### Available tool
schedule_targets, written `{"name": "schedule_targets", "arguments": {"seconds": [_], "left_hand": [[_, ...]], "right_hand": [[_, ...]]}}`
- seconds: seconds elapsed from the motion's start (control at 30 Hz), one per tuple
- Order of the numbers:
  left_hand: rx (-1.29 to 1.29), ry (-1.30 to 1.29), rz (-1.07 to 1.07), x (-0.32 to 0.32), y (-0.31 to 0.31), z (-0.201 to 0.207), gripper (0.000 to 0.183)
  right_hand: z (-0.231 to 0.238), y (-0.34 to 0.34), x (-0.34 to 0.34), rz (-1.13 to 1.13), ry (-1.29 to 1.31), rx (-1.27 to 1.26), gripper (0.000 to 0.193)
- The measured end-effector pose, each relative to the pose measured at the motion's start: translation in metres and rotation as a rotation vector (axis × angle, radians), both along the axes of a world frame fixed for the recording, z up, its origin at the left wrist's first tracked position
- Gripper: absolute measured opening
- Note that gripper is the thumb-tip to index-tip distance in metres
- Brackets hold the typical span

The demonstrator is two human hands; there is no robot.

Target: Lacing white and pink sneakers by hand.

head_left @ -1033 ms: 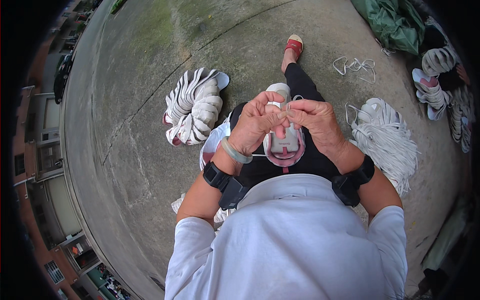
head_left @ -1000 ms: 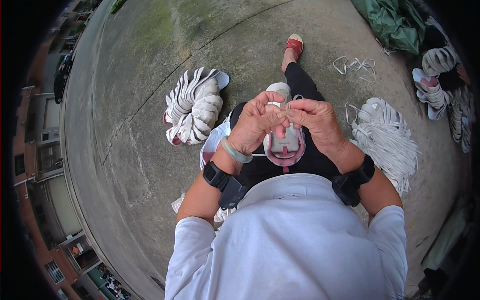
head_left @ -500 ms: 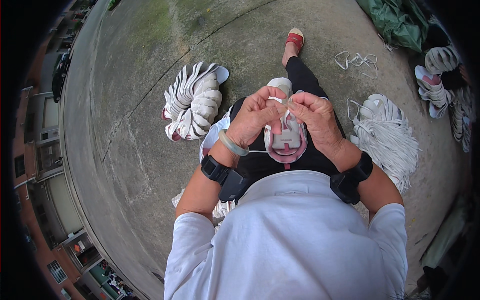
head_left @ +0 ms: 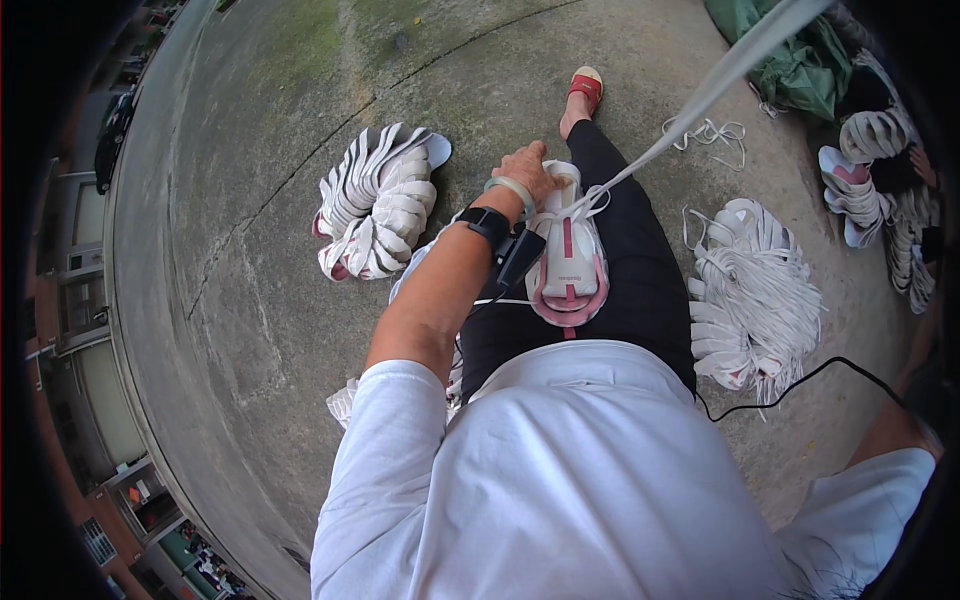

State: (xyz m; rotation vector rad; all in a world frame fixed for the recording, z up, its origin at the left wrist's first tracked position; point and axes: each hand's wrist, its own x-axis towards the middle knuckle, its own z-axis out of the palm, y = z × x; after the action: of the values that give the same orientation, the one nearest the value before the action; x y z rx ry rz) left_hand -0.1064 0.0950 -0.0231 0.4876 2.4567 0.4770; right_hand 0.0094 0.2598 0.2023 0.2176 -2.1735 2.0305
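Note:
A white and pink shoe [head_left: 573,262] rests on my lap with its toe pointing away from me. My left hand [head_left: 528,172] is closed around the toe end, its fingers over the far left side. From the shoe's eyelets a white shoelace [head_left: 690,112] runs taut up to the upper right and leaves the picture. My right arm reaches far out to the right; its hand is out of view, so I cannot tell what it holds. A small loop of lace lies beside the eyelets.
On the ground at left lies a curved stack of white shoe parts [head_left: 385,205]. At right is a bundle of white laces [head_left: 765,290] over more shoe parts. A loose lace [head_left: 715,140], a green sack [head_left: 800,65] and another person's hand [head_left: 922,166] are farther off.
My hands were together over the shoe, pinching the lace. Now my left hand grips the toe, and my right arm has swung out to the right. The lace has been drawn out long.

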Motion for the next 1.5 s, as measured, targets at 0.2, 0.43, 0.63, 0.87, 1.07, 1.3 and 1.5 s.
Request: {"name": "schedule_targets", "arguments": {"seconds": [0.2, 0.43, 0.63, 0.87, 1.07, 1.3, 1.5], "left_hand": [[-0.060, -0.036, 0.011, -0.001, 0.008, 0.002, 0.067], [-0.068, -0.001, -0.008, -0.001, 0.004, -0.008, 0.065], [0.003, 0.162, -0.157, 0.009, 0.009, 0.032, 0.054], [1.103, -0.523, -0.404, 0.089, 0.005, 0.068, 0.046], [0.925, -0.803, -0.465, 0.142, -0.030, 0.017, 0.030], [0.799, -1.243, -0.115, 0.133, -0.032, 0.009, 0.029], [0.752, -1.299, -0.160, 0.129, -0.024, 0.003, 0.030]], "right_hand": [[-0.013, 0.026, -0.003, -0.041, -0.051, 0.057, 0.012], [-0.028, 0.073, -0.001, -0.111, -0.099, 0.124, 0.011], [-0.045, 0.111, 0.000, -0.164, -0.140, 0.176, 0.009], [-0.059, 0.142, -0.009, -0.210, -0.191, 0.240, 0.008], [-0.060, 0.149, -0.030, -0.195, -0.234, 0.329, 0.007], [-0.254, -0.010, 0.014, -0.147, -0.463, 0.375, 0.023], [-0.259, -0.026, 0.007, -0.182, -0.458, 0.398, 0.021]]}}
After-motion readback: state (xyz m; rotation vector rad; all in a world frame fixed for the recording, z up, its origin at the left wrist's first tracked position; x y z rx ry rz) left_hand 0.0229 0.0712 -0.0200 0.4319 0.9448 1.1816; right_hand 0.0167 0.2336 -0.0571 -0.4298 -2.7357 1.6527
